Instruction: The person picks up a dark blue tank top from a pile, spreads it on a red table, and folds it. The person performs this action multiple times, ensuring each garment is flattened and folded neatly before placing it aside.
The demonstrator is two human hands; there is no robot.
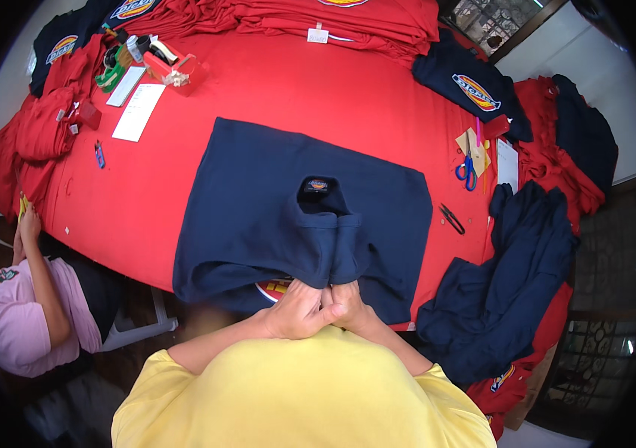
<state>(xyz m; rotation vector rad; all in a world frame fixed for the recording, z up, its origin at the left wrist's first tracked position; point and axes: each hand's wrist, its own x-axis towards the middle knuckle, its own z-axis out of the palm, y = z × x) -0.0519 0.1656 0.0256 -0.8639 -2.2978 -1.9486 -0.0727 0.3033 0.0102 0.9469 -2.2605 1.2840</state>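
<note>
A navy sweatshirt (251, 187) lies spread on the red-covered table in front of me. Its neck opening stands up in the middle, with a dark label (318, 185) inside. My left hand (297, 312) and my right hand (351, 308) are side by side at the near edge, closed on the raised navy cloth that runs from the neck toward me. The fingertips are partly hidden by the fabric and by each other. Beside my left hand, part of a yellow and red printed patch (273, 288) shows from under the folds.
Red garments (385, 33) are heaped along the far edge. Blue-handled scissors (466, 173), black thread snips (451, 219) and a crumpled navy garment (501, 276) lie on the right. Paper (139, 112) and a red holder (176, 73) are far left. Another person (30, 313) sits at left.
</note>
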